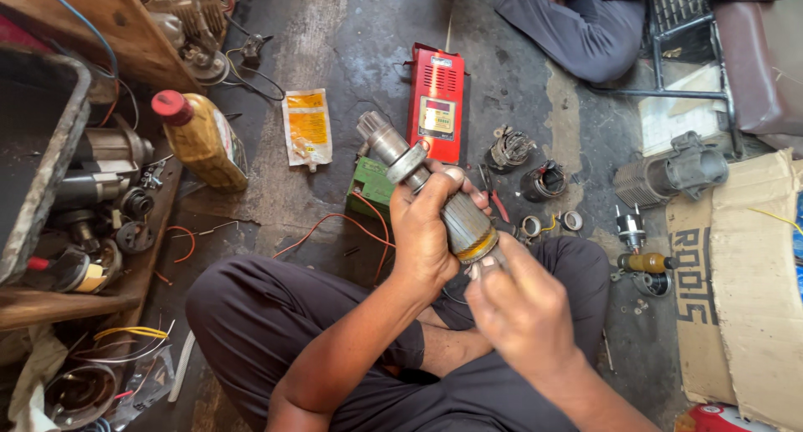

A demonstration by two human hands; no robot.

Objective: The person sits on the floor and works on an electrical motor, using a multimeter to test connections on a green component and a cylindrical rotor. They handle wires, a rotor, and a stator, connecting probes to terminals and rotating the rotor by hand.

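A single view from a camera worn on the person's head, looking steeply down and slightly forward. It sits close above the left hand and right hand, which fill the centre of the frame over crossed legs at the bottom. The workshop floor stretches toward the top edge, where another seated person's leg enters at upper right.

Armature shaft end hidden by hands.
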